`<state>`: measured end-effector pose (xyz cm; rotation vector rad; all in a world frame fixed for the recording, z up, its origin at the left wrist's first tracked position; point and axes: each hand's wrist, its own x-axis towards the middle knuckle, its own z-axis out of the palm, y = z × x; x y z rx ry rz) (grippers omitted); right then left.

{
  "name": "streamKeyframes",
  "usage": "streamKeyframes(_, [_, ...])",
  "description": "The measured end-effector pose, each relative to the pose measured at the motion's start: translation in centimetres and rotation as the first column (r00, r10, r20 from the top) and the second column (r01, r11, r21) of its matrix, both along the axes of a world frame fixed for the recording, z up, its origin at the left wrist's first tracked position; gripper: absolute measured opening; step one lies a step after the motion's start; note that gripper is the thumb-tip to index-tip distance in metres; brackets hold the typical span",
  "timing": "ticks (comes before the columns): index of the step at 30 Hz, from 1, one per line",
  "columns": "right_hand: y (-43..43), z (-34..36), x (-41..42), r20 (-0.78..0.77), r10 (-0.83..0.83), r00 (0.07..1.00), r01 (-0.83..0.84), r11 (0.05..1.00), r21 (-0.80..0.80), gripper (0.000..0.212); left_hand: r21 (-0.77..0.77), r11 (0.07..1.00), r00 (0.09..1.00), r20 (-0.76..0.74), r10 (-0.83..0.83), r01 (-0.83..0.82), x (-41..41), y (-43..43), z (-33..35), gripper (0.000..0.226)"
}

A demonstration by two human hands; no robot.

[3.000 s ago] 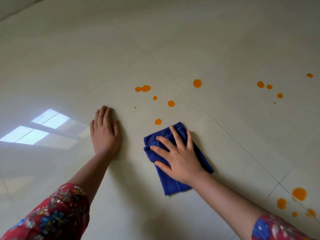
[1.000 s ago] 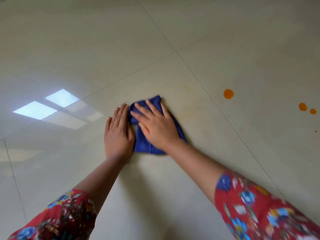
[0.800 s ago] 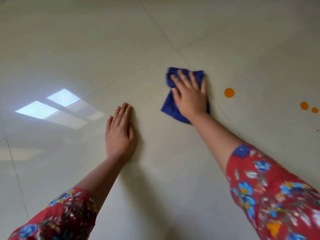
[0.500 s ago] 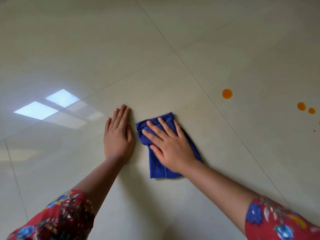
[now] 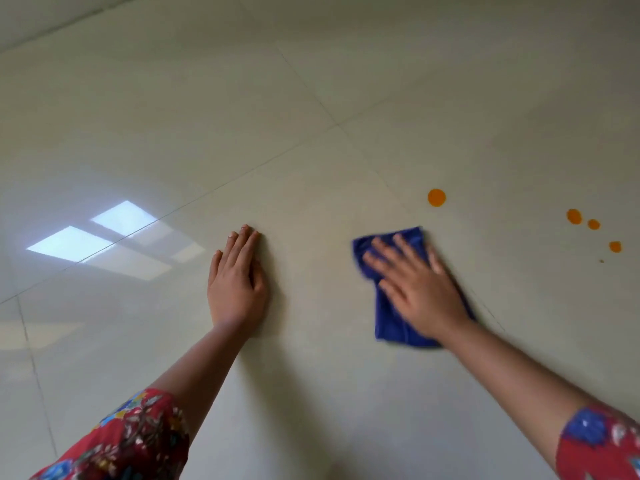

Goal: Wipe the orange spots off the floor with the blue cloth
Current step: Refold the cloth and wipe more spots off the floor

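Blue cloth (image 5: 393, 323), folded to a rough oblong, is lying flat on the floor (image 5: 311, 98) under the right hand (image 5: 415, 289). Its far corner is showing beyond the fingertips, and its near end is sticking out below the palm, on the side toward the left hand (image 5: 237, 285). The fabric is looking soft, napped and evenly dark. No orange staining is showing on the visible upper face.

Right hand: pressing down on the cloth with fingers straight and spread, not curling round it. Hand and cloth are both blurring, so I am judging a wiping stroke to be under way.

Left hand: resting flat on bare tile, well apart from the cloth, fingers straight and close together, holding nothing. It is probably bracing the body.

Step, as judged: mid-wipe. The tile between the two hands is showing no spots. Spots awaiting the cloth:
- nearest spot (image 5: 436, 197), just beyond the right fingertips and near the cloth's far corner, not touching it;
- paired spots (image 5: 574, 216), well out to the right of the right hand;
- single spot (image 5: 615, 246), further right again, with a tiny speck (image 5: 601, 261) beside it.

Next move, as judged: it is calling for sliding the cloth forward and slightly right under even, flat pressure over the nearest spot, then sweeping outward to the right-hand group. Too little pressure is likely to be smearing rather than lifting.
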<state>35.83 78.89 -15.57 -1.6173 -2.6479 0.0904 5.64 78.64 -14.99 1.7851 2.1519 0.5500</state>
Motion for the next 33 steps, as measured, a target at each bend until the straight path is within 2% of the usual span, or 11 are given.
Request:
streamKeyframes(2, [1.2, 0.7, 0.8, -0.028, -0.24, 0.97, 0.24, 0.971, -0.007, 0.05, -0.012, 1.0, 0.999, 0.042, 0.013, -0.013, 1.6, 0.4, 0.5, 0.056])
streamKeyframes(3, [0.7, 0.7, 0.2, -0.051, -0.272, 0.961, 0.273, 0.962, 0.006, 0.05, -0.017, 1.0, 0.998, 0.057, -0.01, 0.011, 2.8, 0.9, 0.9, 0.058])
streamKeyframes(7, [-4.2, 0.2, 1.6, -0.005, 0.139, 0.99, -0.139, 0.989, -0.057, 0.05, 0.003, 0.967, 0.964, 0.076, -0.253, 0.254, 8.7, 3.5, 2.4, 0.058])
streamKeyframes(8, [-3.9, 0.3, 3.5, 0.009, 0.181, 0.983, -0.18, 0.981, -0.065, 0.05, -0.01, 0.955, 0.952, 0.083, -0.293, 0.295, 10.3, 4.2, 2.4, 0.056])
streamKeyframes(9, [-3.2, 0.3, 5.3, 0.026, 0.147, 0.989, -0.145, 0.987, -0.062, 0.05, -0.03, 0.946, 0.944, 0.089, -0.318, 0.321, 11.9, 4.8, 2.3, 0.056])
streamKeyframes(13, [0.9, 0.7, 7.9, -0.009, -0.313, 0.95, 0.312, 0.948, -0.063, 0.049, -0.098, 0.955, 0.958, 0.078, -0.274, 0.281, 17.3, 7.1, 1.0, 0.059])
streamKeyframes(15, [1.1, 0.7, 7.1, -0.046, -0.369, 0.928, 0.367, 0.929, -0.045, 0.049, -0.099, 0.959, 0.964, 0.034, -0.264, 0.266, 18.7, 7.5, 0.1, 0.058])
streamKeyframes(19, [-1.2, 0.2, 8.5, 0.013, -0.104, 0.994, 0.105, 0.994, -0.036, 0.05, -0.097, 0.974, 0.975, -0.071, -0.211, 0.203, 19.5, 6.4, -1.1, 0.059])
streamKeyframes(27, [7.6, -0.2, 5.9, -0.071, -0.091, 0.993, 0.089, 0.996, -0.029, 0.047, -0.089, 0.98, 0.972, -0.136, -0.19, 0.179, 19.8, 6.5, -1.2, 0.059])
streamKeyframes(29, [9.6, -0.2, 7.4, -0.061, -0.173, 0.983, 0.172, 0.985, -0.016, 0.047, -0.094, 0.98, 0.974, -0.132, -0.186, 0.175, 19.8, 6.4, -1.1, 0.06])
streamKeyframes(33, [5.9, 0.1, 9.4, -0.112, -0.505, 0.856, 0.511, 0.859, 0.024, 0.047, -0.104, 0.978, 0.971, -0.135, -0.195, 0.182, 19.7, 6.4, -0.8, 0.06])
